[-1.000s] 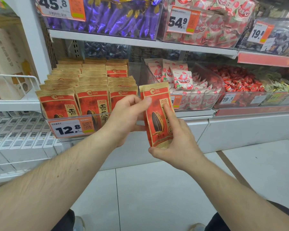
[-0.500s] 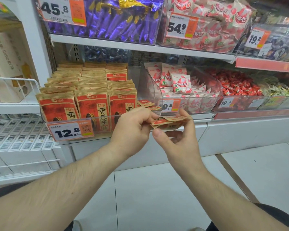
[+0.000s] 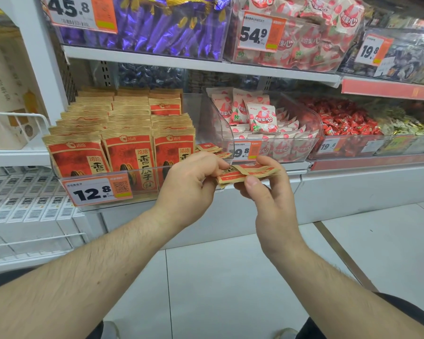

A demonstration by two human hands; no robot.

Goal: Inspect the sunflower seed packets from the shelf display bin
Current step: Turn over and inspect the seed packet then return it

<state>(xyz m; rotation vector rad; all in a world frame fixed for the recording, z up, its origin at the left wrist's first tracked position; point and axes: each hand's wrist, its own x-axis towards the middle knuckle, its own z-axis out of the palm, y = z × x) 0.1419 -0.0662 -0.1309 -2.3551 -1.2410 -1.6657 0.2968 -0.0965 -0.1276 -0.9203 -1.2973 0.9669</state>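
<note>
The left hand [image 3: 194,182] has its fingers curled and pinches the left end of a small stack of sunflower seed packets [image 3: 249,173], which lies almost flat in front of the shelf edge. The right hand [image 3: 264,192] grips the same stack from below and the right, with the thumb [image 3: 251,181] on its near edge and the other fingers curled over the far side. How many packets are in the stack I cannot count surely; the edges suggest two or more. Just behind the left hand, two or three more loose packets [image 3: 209,148] stick out, partly hidden by the knuckles.

To the left stands the clear display bin [image 3: 108,204] with a price tag [image 3: 97,192] reading 12.8. In it the upright packets [image 3: 130,152] stand in three columns, many rows deep; only the three front ones show their faces, and the left hand covers part of the third.

To the right is a second clear bin [image 3: 313,133] of white and pink pouches, its price tag partly hidden behind the hands. Further right is one bin with red wrapped candies [image 3: 348,123]; beyond it the goods are blurred. On the upper shelf there are three bins, cut off by the top edge: purple wrappers [image 3: 169,28] under a tag of 45.8, pink pouches at 54.9, and dark goods at 19.8.
</note>
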